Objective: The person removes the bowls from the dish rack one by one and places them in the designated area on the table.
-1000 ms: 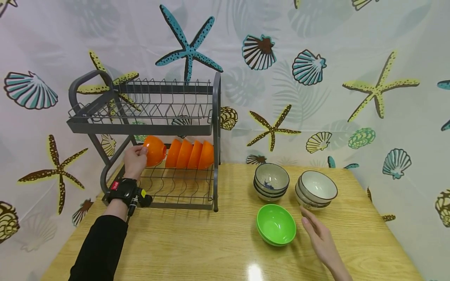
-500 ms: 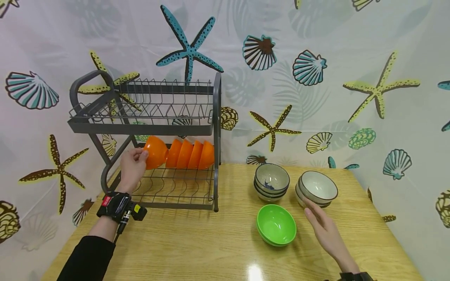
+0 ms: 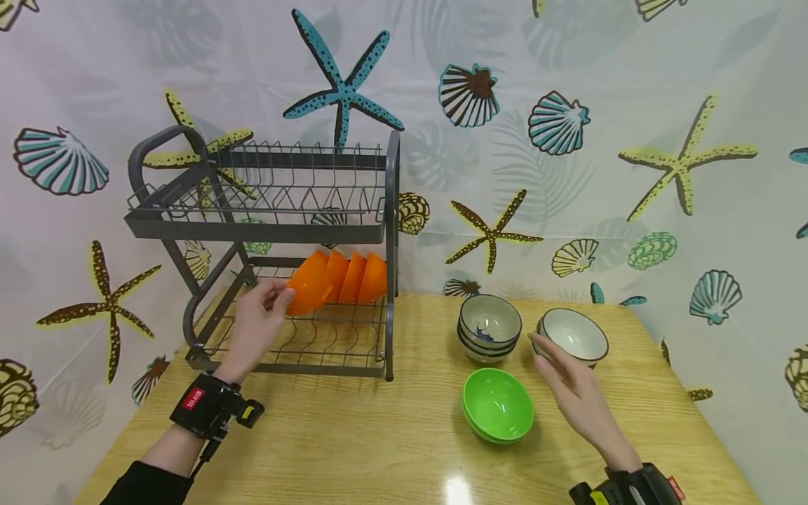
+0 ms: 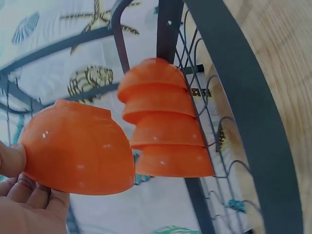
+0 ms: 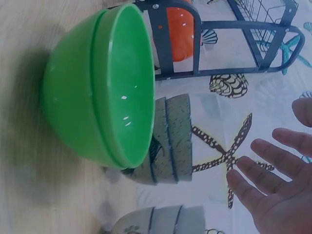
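Observation:
My left hand [image 3: 260,322] pinches an orange bowl [image 3: 308,284] between thumb and fingers, in front of the lower tier of the dish rack [image 3: 255,231]. In the left wrist view the held bowl [image 4: 80,151] is tilted, apart from a nested row of orange bowls [image 4: 165,129] lying on their sides in the rack. From the head, the held bowl partly covers that row. My right hand [image 3: 577,393] hovers with fingers extended, holding nothing, in front of the white bowls [image 3: 574,335] and right of the green bowls [image 3: 497,405]. The right wrist view shows its spread fingers [image 5: 273,165].
A stack of speckled grey bowls with dark rims [image 3: 489,326] stands behind the green ones. The rack's upper wire tier [image 3: 271,189] overhangs the lower one. A patterned cloth [image 3: 442,161] hangs behind the wooden table [image 3: 353,435].
My left hand has carried the orange bowl right and towards me, from the left end of the row to in front of it. My right hand has shifted slightly farther forward.

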`<move>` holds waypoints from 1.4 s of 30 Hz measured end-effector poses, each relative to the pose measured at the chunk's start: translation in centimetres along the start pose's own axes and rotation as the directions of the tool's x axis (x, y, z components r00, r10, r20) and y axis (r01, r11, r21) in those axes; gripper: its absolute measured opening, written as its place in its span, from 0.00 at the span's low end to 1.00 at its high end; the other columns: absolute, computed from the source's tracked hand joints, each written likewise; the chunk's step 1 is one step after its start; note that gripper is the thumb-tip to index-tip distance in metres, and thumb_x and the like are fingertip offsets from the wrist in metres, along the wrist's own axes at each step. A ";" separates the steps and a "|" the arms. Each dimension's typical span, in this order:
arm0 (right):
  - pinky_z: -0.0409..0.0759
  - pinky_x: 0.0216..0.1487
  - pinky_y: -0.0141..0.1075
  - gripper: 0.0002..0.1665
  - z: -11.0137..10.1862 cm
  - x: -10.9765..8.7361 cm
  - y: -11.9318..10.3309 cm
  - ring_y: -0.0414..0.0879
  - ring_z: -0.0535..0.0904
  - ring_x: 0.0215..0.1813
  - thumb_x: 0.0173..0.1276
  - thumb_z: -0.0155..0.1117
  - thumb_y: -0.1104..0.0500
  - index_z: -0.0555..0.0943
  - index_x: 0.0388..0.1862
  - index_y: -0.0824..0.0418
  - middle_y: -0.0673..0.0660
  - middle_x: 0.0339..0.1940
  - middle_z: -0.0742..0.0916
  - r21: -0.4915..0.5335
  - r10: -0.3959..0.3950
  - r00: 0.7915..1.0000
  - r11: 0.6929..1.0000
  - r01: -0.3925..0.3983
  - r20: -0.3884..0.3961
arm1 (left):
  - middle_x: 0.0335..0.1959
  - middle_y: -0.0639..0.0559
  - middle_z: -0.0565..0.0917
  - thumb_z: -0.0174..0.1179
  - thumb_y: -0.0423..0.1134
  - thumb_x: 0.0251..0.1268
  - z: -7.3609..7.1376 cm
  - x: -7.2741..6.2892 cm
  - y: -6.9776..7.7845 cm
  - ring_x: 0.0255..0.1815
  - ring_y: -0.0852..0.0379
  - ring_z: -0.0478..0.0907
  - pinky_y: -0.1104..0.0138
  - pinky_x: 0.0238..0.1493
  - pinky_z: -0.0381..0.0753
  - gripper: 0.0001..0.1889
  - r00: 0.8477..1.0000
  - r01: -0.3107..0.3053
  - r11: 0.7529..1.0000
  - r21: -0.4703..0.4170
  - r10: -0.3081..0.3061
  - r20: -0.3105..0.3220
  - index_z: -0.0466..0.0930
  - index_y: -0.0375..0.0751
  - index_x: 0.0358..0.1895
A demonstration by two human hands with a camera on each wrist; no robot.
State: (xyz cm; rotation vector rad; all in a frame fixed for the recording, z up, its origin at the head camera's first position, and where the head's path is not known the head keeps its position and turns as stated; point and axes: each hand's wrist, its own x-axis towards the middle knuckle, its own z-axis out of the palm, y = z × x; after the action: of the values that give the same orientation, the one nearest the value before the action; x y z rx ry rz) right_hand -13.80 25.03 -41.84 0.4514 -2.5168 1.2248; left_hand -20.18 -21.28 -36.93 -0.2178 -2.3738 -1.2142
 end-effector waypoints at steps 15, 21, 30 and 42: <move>0.66 0.69 0.15 0.30 1.3 1.9 -2.9 0.25 0.68 0.71 0.71 0.59 0.73 0.73 0.71 0.64 0.68 0.67 0.80 0.019 -0.297 0.955 0.955 0.297 -0.011 | 0.35 0.44 0.85 0.64 0.22 0.61 3.0 -3.9 4.1 0.30 0.57 0.79 0.69 0.34 0.83 0.10 0.857 -0.495 0.869 -0.002 0.489 0.160 0.80 0.32 0.45; 0.64 0.74 0.21 0.34 2.0 2.5 -4.2 0.33 0.69 0.75 0.65 0.63 0.76 0.73 0.70 0.66 0.62 0.70 0.80 0.042 -0.406 0.914 0.913 0.405 0.009 | 0.32 0.48 0.83 0.63 0.25 0.64 5.0 -5.3 5.9 0.29 0.63 0.75 0.75 0.32 0.79 0.08 0.754 -0.607 0.790 -0.088 0.607 0.250 0.79 0.36 0.44; 0.67 0.76 0.27 0.32 3.7 2.9 -6.3 0.43 0.70 0.76 0.65 0.67 0.71 0.73 0.68 0.71 0.64 0.69 0.79 0.144 -0.606 0.795 0.789 0.597 0.029 | 0.35 0.54 0.86 0.64 0.33 0.66 7.1 -6.8 7.9 0.34 0.63 0.82 0.74 0.39 0.83 0.07 0.635 -0.724 0.688 -0.047 0.692 0.342 0.79 0.42 0.45; 0.69 0.77 0.35 0.14 4.7 2.8 -6.8 0.51 0.84 0.52 0.76 0.59 0.56 0.84 0.47 0.65 0.58 0.46 0.88 0.081 -0.736 0.662 0.675 0.733 0.140 | 0.36 0.58 0.87 0.67 0.36 0.65 8.0 -7.0 8.9 0.39 0.65 0.84 0.74 0.48 0.84 0.05 0.515 -0.831 0.556 0.017 0.756 0.404 0.82 0.46 0.40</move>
State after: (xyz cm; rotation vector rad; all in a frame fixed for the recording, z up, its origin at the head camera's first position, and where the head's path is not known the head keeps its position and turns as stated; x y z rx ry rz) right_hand -14.22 16.85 -38.68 1.4582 -2.0395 0.8833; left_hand -13.59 -9.12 -37.78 -1.4091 -2.1622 -0.4637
